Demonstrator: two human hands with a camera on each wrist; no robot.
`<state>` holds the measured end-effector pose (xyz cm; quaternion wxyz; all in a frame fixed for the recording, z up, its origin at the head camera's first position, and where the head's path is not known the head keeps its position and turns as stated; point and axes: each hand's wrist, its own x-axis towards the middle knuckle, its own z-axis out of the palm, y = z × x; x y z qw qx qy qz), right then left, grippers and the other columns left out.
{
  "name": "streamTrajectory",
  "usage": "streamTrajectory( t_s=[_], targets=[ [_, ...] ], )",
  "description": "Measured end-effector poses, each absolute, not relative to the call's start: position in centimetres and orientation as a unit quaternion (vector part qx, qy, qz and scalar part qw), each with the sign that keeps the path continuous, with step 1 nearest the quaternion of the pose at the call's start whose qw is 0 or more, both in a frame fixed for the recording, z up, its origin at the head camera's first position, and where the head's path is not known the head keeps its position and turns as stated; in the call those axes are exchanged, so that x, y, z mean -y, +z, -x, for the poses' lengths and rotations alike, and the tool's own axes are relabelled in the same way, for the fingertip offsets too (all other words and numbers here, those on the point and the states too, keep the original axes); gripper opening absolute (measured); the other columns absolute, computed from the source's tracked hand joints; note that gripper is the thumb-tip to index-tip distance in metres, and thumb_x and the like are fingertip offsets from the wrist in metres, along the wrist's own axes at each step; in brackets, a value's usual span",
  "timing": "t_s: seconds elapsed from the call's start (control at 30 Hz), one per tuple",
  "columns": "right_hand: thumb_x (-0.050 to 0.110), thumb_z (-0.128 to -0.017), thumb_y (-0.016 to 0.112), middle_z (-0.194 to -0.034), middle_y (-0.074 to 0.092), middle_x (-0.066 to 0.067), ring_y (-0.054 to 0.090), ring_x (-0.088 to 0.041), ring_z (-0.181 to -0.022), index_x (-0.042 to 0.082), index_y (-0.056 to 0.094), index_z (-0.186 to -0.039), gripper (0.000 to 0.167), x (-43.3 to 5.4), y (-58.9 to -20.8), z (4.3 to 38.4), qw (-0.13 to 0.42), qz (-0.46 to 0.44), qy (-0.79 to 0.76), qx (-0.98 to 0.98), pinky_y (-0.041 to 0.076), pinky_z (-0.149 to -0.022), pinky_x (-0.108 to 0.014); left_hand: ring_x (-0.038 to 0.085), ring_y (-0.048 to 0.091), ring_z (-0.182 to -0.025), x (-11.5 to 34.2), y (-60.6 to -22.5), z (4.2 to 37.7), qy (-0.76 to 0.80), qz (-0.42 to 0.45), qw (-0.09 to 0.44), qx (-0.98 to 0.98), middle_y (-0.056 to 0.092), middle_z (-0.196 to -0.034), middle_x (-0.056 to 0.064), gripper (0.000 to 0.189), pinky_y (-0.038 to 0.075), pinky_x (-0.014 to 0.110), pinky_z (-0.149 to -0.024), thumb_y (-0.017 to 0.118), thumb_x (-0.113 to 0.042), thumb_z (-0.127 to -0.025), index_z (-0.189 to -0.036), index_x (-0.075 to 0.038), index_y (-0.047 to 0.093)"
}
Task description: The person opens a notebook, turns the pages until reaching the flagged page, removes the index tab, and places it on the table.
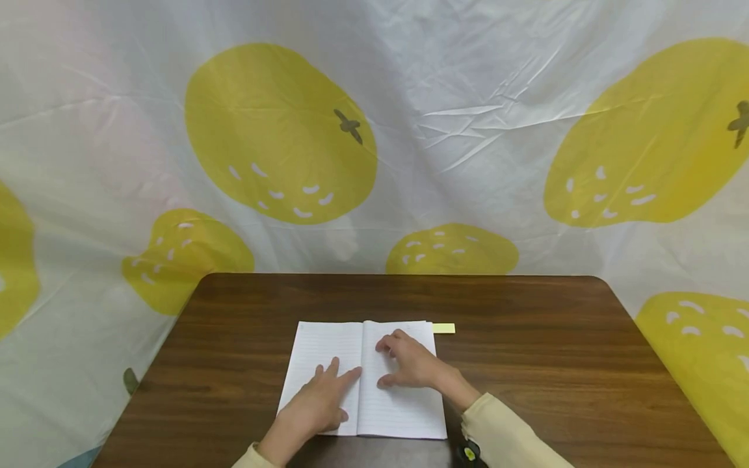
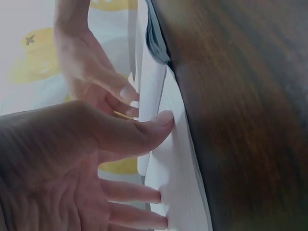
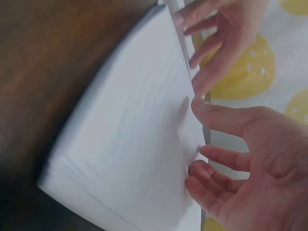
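An open notebook (image 1: 400, 413) with lined white pages lies on the brown wooden table. My left hand (image 1: 316, 400) rests on the left page, fingers spread and one fingertip at the centre fold. Over the right page is my right hand (image 1: 415, 361), its fingers loosely bent and its thumb apart from them, with nothing held. In the left wrist view, the left thumb (image 2: 156, 130) lies at the page near the notebook's lower edge. The right wrist view has the right fingertips (image 3: 197, 185) right at the page surface. A pale yellow paper strip (image 1: 444, 328) sticks out from the notebook's upper right side.
The dark wood-grain table (image 1: 556, 364) extends around the notebook on both sides. Behind it hangs a white cloth (image 1: 456, 182) printed with large yellow fruit. A small black item with a yellow centre (image 1: 469, 452) is by the right sleeve.
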<state>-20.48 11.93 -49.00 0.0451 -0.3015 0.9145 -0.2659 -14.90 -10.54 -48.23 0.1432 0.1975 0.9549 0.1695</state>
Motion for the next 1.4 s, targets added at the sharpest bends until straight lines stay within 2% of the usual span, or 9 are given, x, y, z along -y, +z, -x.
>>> streamTrajectory(
  t_s=[0.17, 0.37, 0.57, 0.77, 1.03, 1.4],
  targets=[
    [0.022, -0.072, 0.092, -0.105, 0.060, -0.012, 0.060, -0.023, -0.094, -0.002, 0.064, -0.118, 0.059, -11.6, -48.8, 21.7, 0.042, 0.286, -0.247, -0.925, 0.053, -0.086, -0.037, 0.067, 0.043, -0.129, 10.4, -48.1, 15.0, 0.169, -0.207, 0.144, -0.953, 0.040, -0.150, 0.039, 0.072, 0.050, 0.069, -0.094, 0.083, -0.025, -0.083, -0.147, -0.011, 0.053],
    [0.022, -0.067, 0.096, -0.116, 0.058, -0.016, 0.057, -0.026, -0.101, -0.004, 0.061, -0.124, 0.072, -10.9, -48.5, 22.9, 0.071, 0.261, -0.231, -0.935, 0.051, -0.094, -0.045, 0.068, 0.042, -0.129, 10.3, -48.2, 15.0, 0.169, -0.207, 0.141, -0.953, 0.040, -0.149, 0.041, 0.072, 0.050, 0.069, -0.093, 0.080, -0.035, -0.085, -0.146, -0.007, 0.053],
    [0.029, -0.060, 0.099, -0.128, 0.053, -0.022, 0.052, -0.038, -0.114, -0.003, 0.056, -0.134, 0.092, -10.1, -48.0, 24.1, 0.097, 0.254, -0.184, -0.945, 0.049, -0.099, -0.051, 0.069, 0.041, -0.129, 10.3, -48.3, 14.9, 0.173, -0.206, 0.142, -0.953, 0.040, -0.148, 0.042, 0.071, 0.051, 0.070, -0.089, 0.071, -0.049, -0.091, -0.145, -0.006, 0.054],
    [0.040, -0.056, 0.100, -0.143, 0.042, -0.017, 0.042, -0.037, -0.127, 0.006, 0.044, -0.150, 0.115, -9.3, -47.7, 25.6, 0.152, 0.207, -0.124, -0.959, 0.041, -0.107, -0.052, 0.067, 0.040, -0.132, 10.2, -48.2, 14.8, 0.179, -0.194, 0.147, -0.953, 0.039, -0.150, 0.040, 0.072, 0.051, 0.068, -0.091, 0.072, -0.048, -0.090, -0.146, -0.007, 0.053],
    [0.039, -0.055, 0.101, -0.143, 0.042, -0.016, 0.042, -0.035, -0.127, 0.013, 0.049, -0.147, 0.109, -9.2, -47.6, 25.6, 0.164, 0.196, -0.104, -0.961, 0.040, -0.106, -0.052, 0.066, 0.041, -0.132, 10.0, -48.1, 14.8, 0.176, -0.195, 0.146, -0.954, 0.039, -0.150, 0.040, 0.072, 0.053, 0.067, -0.089, 0.073, -0.047, -0.089, -0.146, -0.008, 0.053],
    [0.043, -0.058, 0.099, -0.143, 0.047, -0.021, 0.043, -0.040, -0.132, 0.004, 0.044, -0.148, 0.113, -8.7, -47.1, 24.7, 0.130, 0.220, -0.056, -0.965, 0.037, -0.110, -0.054, 0.069, 0.033, -0.136, 9.6, -48.0, 14.8, 0.177, -0.174, 0.168, -0.954, 0.032, -0.155, 0.040, 0.076, 0.047, 0.075, -0.091, 0.071, -0.051, -0.090, -0.149, -0.008, 0.049]
  ],
)
